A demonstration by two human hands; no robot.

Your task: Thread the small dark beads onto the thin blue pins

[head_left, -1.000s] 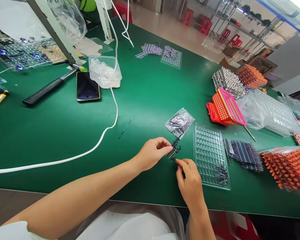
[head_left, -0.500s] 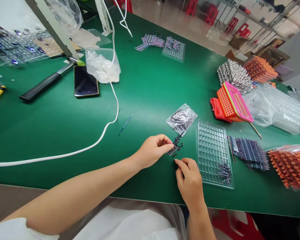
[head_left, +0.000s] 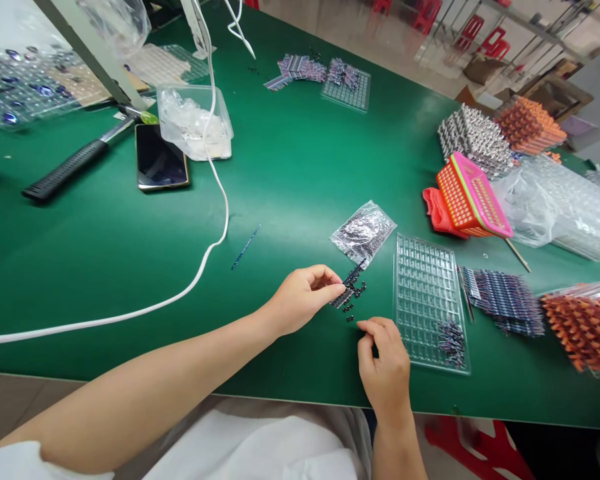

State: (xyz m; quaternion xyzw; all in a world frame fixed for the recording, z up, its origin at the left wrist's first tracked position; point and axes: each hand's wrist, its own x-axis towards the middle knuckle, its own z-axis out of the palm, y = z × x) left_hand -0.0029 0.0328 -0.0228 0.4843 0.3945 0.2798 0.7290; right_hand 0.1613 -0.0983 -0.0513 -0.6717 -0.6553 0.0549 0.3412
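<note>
Two hands are over the desk (head_left: 290, 167): one left hand (head_left: 307, 300), one right hand (head_left: 385, 357). The black bits (head_left: 359, 288) between them are too small to count. There is one clear bag (head_left: 365, 230), one hammer (head_left: 70, 170), one phone (head_left: 160, 158), one plastic tub (head_left: 223, 107) and one blue strip (head_left: 246, 247) lying alone. Orange piles number two, one near (head_left: 583, 327), one far (head_left: 530, 125); the black-and-white pile (head_left: 475, 140) is single. One red stool (head_left: 480, 447) shows below; blurred stools behind cannot be counted surely.

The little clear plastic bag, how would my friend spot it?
On the large green tabletop, look up and right from the left hand. A flat, clear plastic bag lies there, left of the clear, gridded plastic tray. Unlike the tray, it's crinkled, with dark contents.
</note>
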